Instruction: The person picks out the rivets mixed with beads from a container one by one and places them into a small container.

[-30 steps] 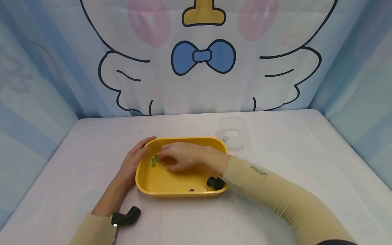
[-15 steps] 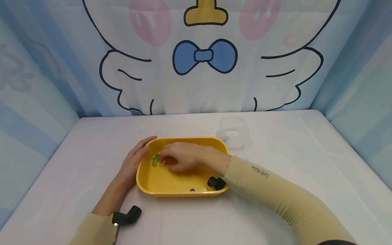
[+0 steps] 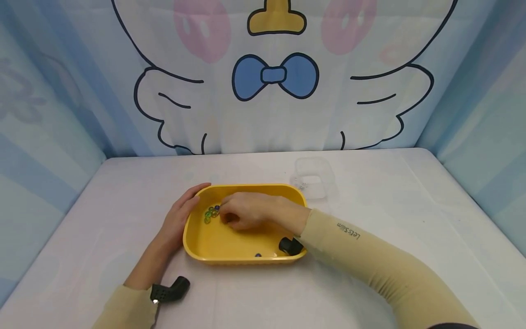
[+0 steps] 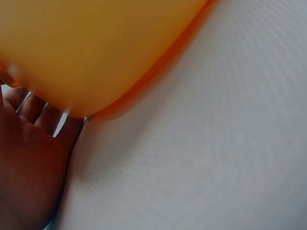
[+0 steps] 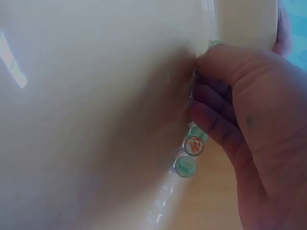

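Note:
My left hand (image 3: 176, 219) holds the left end of a yellow tray (image 3: 230, 249), thumb at the rim and fingers along the outer wall; the left wrist view shows fingers (image 4: 48, 115) against it. Inside the tray, my right hand (image 3: 246, 210) reaches down with curled fingers beside several glass marbles (image 3: 207, 220), green and yellowish. A blue marble (image 3: 217, 208) lies right by its fingertips. In the right wrist view a marble with an orange swirl (image 5: 194, 146) sits next to a green one (image 5: 185, 166). The thumb hides whether the right fingertips pinch anything.
Another dark blue marble (image 3: 258, 255) lies at the tray's front wall. A clear plastic container (image 3: 324, 180) stands behind the tray to the right, with small clear bits at its left side. A black wrist camera (image 3: 290, 246) hangs over the tray's front right corner.
My right hand has drawn slightly to the right, uncovering the blue marble and more of the marble cluster. The left hand and the tray stay practically in place.

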`<state>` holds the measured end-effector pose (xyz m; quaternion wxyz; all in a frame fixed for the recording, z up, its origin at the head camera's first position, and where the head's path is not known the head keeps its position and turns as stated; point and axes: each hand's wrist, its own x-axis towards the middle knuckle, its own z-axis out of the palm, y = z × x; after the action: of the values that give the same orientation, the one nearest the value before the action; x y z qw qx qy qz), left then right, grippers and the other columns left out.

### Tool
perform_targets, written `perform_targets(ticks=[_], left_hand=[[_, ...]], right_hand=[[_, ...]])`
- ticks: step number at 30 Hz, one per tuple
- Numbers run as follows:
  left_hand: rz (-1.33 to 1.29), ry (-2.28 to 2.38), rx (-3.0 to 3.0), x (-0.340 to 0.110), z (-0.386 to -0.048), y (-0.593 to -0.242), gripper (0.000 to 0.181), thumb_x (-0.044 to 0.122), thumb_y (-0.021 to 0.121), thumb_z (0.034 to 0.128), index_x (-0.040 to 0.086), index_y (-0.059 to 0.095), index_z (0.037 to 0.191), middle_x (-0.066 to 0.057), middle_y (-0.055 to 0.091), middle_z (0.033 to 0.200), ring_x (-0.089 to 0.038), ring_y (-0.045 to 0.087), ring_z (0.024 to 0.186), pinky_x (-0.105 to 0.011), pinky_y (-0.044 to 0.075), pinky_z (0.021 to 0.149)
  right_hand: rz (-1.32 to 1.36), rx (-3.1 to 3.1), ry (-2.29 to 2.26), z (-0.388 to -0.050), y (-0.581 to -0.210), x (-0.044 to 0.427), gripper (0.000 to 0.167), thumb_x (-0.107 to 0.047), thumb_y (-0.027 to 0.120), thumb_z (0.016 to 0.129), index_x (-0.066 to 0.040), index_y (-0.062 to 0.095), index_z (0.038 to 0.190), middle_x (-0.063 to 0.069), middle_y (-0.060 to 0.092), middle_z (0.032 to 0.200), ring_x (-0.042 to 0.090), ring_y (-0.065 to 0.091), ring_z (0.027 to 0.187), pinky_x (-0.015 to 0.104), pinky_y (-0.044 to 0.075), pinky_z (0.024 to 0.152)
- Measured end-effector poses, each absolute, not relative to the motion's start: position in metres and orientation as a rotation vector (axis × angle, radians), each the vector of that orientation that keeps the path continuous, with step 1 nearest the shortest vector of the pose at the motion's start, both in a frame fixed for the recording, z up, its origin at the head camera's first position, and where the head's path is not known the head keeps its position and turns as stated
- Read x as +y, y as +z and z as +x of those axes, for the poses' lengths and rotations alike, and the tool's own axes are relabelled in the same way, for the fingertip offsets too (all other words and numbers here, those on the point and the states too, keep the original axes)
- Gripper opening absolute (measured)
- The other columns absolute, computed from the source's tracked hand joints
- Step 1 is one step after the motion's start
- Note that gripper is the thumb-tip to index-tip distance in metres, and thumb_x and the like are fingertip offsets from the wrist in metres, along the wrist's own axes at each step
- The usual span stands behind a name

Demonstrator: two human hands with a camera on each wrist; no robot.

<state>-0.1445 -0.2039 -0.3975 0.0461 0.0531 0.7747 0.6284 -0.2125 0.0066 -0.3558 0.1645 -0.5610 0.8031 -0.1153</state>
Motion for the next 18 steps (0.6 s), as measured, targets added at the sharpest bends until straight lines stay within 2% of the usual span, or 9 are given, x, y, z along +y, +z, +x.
perform_targets(ticks=[8,15,18], left_hand=[[0.17,1.936,2.349,-0.2036,-0.1447,-0.3976,0.047,0.031,0.033,0.1108,0.016,0.039,0.155,-0.003,0.038,0.157,-0.02,0.036,0.142,-0.012,0.033,0.105],[0.159,1.933,2.354,-0.2037,-0.1445,-0.3977,0.047,0.031,0.033,0.1107,0.016,0.039,0.155,-0.003,0.039,0.157,-0.02,0.037,0.141,-0.012,0.032,0.105],[0.152,1.928,2.361,-0.2037,-0.1447,-0.3976,0.047,0.031,0.034,0.1107,0.016,0.04,0.155,-0.002,0.039,0.157,-0.02,0.036,0.141,-0.011,0.032,0.105]], right_hand=[[-1.592,2.279,-0.304,-0.2135,-0.3536,0.0072,0.005,-0.011,0.068,0.096,-0.012,0.069,0.101,-0.003,0.06,0.093,0.011,0.054,0.086,0.017,0.045,0.074],[-1.597,2.272,-0.356,-0.2151,-0.3517,0.0109,0.006,-0.006,0.066,0.095,-0.012,0.068,0.096,-0.003,0.059,0.087,0.01,0.054,0.081,0.018,0.043,0.07],[-1.574,2.289,-0.405,-0.2159,-0.3501,0.0131,0.008,-0.005,0.064,0.095,-0.011,0.069,0.098,-0.003,0.061,0.089,0.01,0.054,0.083,0.018,0.044,0.072]])
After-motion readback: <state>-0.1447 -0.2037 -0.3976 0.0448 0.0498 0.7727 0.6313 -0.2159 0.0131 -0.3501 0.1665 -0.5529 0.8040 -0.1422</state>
